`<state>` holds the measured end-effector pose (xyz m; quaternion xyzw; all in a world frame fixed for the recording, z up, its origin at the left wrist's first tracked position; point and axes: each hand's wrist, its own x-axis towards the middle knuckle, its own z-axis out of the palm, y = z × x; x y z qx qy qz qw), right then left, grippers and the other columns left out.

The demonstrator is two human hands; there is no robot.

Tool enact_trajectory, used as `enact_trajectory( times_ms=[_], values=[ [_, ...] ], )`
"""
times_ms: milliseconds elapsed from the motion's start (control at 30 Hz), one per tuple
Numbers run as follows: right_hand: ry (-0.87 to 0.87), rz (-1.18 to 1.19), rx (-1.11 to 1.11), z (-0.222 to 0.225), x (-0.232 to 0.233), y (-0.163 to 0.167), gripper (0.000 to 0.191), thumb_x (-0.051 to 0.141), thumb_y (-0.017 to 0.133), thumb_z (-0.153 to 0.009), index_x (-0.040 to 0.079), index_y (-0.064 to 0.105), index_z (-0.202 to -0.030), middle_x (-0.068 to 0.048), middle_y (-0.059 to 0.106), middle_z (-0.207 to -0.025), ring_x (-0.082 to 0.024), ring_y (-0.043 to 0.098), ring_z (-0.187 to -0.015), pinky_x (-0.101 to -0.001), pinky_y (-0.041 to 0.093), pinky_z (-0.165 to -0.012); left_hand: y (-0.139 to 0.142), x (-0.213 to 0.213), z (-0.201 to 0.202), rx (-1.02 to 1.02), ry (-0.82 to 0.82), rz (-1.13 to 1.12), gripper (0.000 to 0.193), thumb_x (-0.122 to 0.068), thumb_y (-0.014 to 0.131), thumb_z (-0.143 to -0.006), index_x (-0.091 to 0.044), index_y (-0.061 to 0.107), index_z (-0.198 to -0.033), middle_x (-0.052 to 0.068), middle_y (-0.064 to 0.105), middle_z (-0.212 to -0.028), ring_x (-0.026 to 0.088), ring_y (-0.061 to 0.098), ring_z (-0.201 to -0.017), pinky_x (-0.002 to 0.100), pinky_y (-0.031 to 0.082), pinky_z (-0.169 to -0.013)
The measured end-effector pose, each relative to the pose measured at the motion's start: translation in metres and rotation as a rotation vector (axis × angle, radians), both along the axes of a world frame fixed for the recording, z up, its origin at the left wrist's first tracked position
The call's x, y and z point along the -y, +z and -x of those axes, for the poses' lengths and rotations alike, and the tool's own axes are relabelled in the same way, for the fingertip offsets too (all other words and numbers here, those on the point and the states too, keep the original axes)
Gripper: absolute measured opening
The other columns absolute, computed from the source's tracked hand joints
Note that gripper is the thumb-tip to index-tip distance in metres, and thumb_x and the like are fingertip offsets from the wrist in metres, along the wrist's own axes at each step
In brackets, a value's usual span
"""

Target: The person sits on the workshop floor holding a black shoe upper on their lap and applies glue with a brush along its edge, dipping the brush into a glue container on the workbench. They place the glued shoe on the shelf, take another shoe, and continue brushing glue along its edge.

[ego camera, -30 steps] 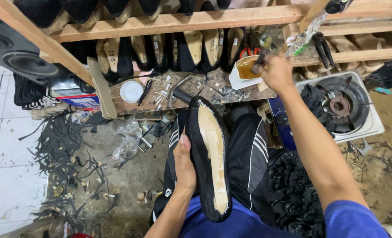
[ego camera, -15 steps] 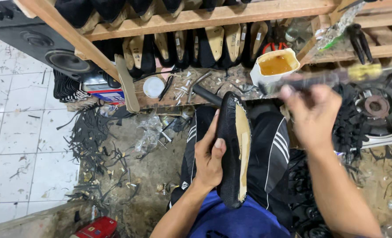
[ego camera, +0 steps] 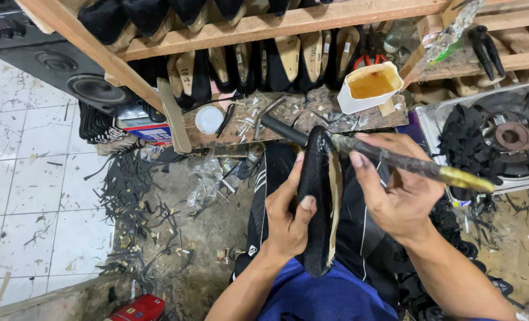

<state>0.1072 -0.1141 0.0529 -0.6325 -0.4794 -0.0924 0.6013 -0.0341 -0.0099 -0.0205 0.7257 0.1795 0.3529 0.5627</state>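
My left hand (ego camera: pixel 288 211) grips a black shoe upper (ego camera: pixel 316 196) with a tan insole, held on edge over my lap. My right hand (ego camera: pixel 395 190) holds a glue-caked brush (ego camera: pixel 419 166); its bristle end touches the top of the shoe near the toe. A white tub of amber glue (ego camera: pixel 370 86) stands on the low wooden bench (ego camera: pixel 288 116) just beyond the shoe.
A wooden rack (ego camera: pixel 264 27) above the bench holds several black shoes. A black speaker (ego camera: pixel 68 77) sits at the left, a gas stove (ego camera: pixel 508 134) with black pieces at the right. Black offcuts litter the dirt floor (ego camera: pixel 175 238); a hammer (ego camera: pixel 282 128) lies on the bench.
My right hand has come back from the glue tub with the brush and set its tip on the shoe. My left hand has turned the shoe onto its edge.
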Motion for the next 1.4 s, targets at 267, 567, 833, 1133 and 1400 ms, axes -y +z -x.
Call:
enact_trajectory(
  times_ms=[267,567,833,1133,1400],
  values=[
    [-0.08,0.09,-0.035,-0.006,0.007,0.009,0.021,-0.006,0.074,-0.092,-0.005,0.07,-0.112,-0.015,0.072,-0.101,-0.012,0.064,-0.074,-0.0218,0.045,-0.058,0.003,-0.003,0.004,0.139,-0.014,-0.271,0.061,-0.036,0.057,-0.112,0.005,0.046,-0.155,0.023,0.069,-0.13,0.022,0.074,-0.104,0.029,0.056,-0.093],
    [-0.036,0.125,0.108,-0.011,0.01,0.012,0.016,-0.003,0.075,-0.1,-0.003,0.069,-0.115,-0.014,0.072,-0.104,-0.017,0.07,-0.09,-0.0252,0.055,-0.078,0.01,-0.003,0.004,0.096,-0.011,-0.234,0.063,-0.035,0.059,-0.106,0.01,0.049,-0.148,0.027,0.069,-0.133,0.03,0.076,-0.113,0.035,0.058,-0.098],
    [0.066,0.124,0.133,-0.01,0.009,0.022,0.023,-0.006,0.075,-0.093,-0.005,0.068,-0.115,-0.016,0.07,-0.102,-0.022,0.069,-0.086,-0.0287,0.056,-0.076,0.013,-0.004,0.004,0.091,-0.017,-0.22,0.065,-0.038,0.059,-0.106,0.009,0.049,-0.15,0.025,0.07,-0.132,0.026,0.076,-0.106,0.032,0.058,-0.094],
    [0.178,0.143,0.32,-0.015,0.01,0.029,0.026,-0.009,0.074,-0.081,-0.005,0.069,-0.106,-0.015,0.069,-0.094,-0.028,0.069,-0.086,-0.0375,0.056,-0.082,0.005,-0.002,0.008,-0.13,-0.026,0.076,0.068,-0.034,0.061,-0.099,0.002,0.049,-0.156,0.022,0.074,-0.099,0.022,0.066,-0.076,0.032,0.052,-0.074],
    [0.134,0.145,0.272,-0.019,0.012,0.032,0.023,-0.011,0.072,-0.086,-0.006,0.067,-0.108,-0.016,0.067,-0.097,-0.028,0.066,-0.088,-0.0368,0.054,-0.081,0.014,-0.004,0.006,0.095,-0.095,-0.043,0.063,-0.036,0.055,-0.107,0.006,0.046,-0.154,0.023,0.064,-0.147,0.026,0.068,-0.131,0.033,0.05,-0.113]
  ],
)
